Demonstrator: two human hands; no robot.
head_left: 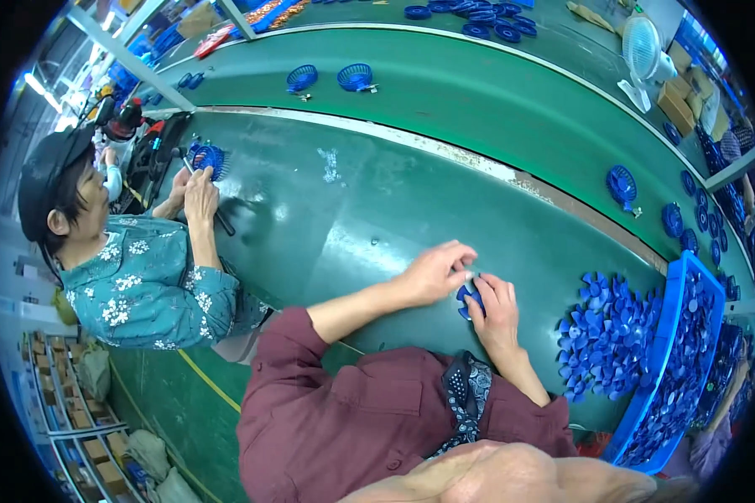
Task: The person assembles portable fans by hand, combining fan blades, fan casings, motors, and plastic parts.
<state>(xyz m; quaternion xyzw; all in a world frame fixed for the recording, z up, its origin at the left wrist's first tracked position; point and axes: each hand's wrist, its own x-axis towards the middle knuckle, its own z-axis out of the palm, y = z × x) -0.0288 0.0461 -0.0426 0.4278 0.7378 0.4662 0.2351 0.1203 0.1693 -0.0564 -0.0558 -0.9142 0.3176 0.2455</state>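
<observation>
In front of me, over the green worktable (356,251), my right hand (501,318) grips a small blue fan blade (464,303) between thumb and fingers. Part of the blade is hidden behind that hand. My left hand (434,273) is right beside it, its fingers bent and drawn toward the thumb close to the blade's hub. Whatever lies between those left fingertips is too small to make out. To the right of my right hand, a loose heap of blue fan blades (608,335) is spread on the table.
A blue crate (675,335) full of blades stands at the right edge. Beyond the table runs a green conveyor belt (478,126) carrying blue fan cages (355,77). At left, a co-worker (143,277) handles another blue cage (210,159) with a tool. A white fan (642,49) stands far right.
</observation>
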